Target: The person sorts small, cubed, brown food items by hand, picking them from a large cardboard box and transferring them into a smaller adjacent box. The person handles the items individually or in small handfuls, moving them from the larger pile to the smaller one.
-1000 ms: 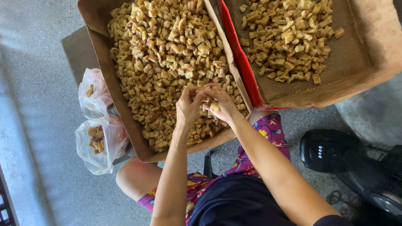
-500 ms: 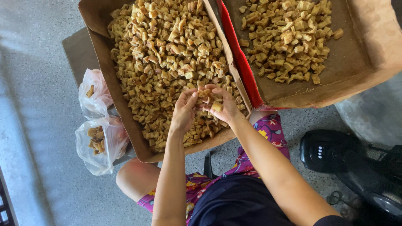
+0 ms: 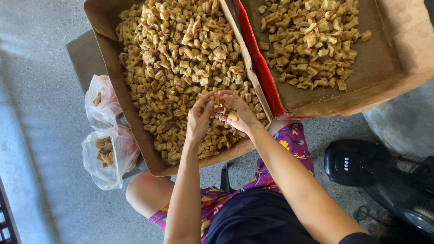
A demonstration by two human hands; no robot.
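Observation:
A large cardboard box (image 3: pixel 149 149) is heaped with golden-brown fried crunchy pieces (image 3: pixel 172 58). Both my hands meet over its near right part. My left hand (image 3: pixel 200 118) pinches a fried piece (image 3: pixel 217 100) with the fingertips. My right hand (image 3: pixel 238 113) touches the same piece from the other side and cups a pale piece (image 3: pixel 233 116) in its palm. A second cardboard box (image 3: pixel 389 72) with a red inner edge lies to the right, holding a smaller layer of the same pieces (image 3: pixel 312 40).
Two clear plastic bags (image 3: pixel 106 149) with a few fried pieces lie left of the big box on the grey concrete floor. A black floor fan (image 3: pixel 384 180) stands at the lower right. My knees in floral cloth (image 3: pixel 271 171) are below the boxes.
My hands have shifted slightly and lifted a piece between the fingertips; the left hand's fingers have closed in on it. The view has drifted a little.

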